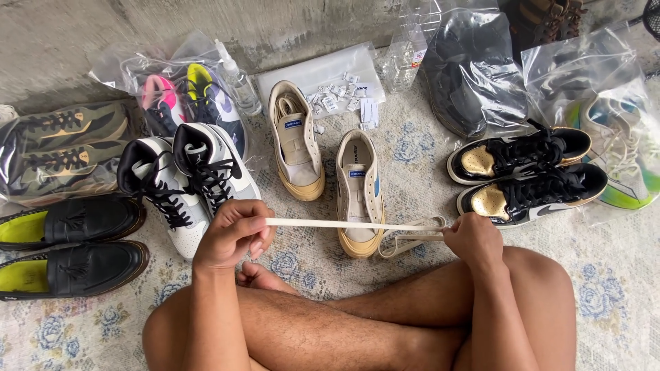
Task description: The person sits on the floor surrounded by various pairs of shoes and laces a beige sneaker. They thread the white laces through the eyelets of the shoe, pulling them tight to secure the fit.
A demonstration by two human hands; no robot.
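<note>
A flat cream shoelace (344, 224) is stretched taut between my two hands above my crossed legs. My left hand (232, 233) pinches one end at the left. My right hand (473, 238) grips the other part, where the lace loops back in slack folds (412, 240). Just beyond the lace lies a cream low-top sneaker with no laces (359, 192), toe toward me. Its mate (295, 141) lies further back to the left.
Grey-and-white high-tops (185, 185) stand left, black loafers (69, 240) further left. Black-and-gold sneakers (526, 178) lie right. Bagged shoes (474, 69) and several small packets (340, 93) line the wall. A patterned rug (619, 302) covers the floor.
</note>
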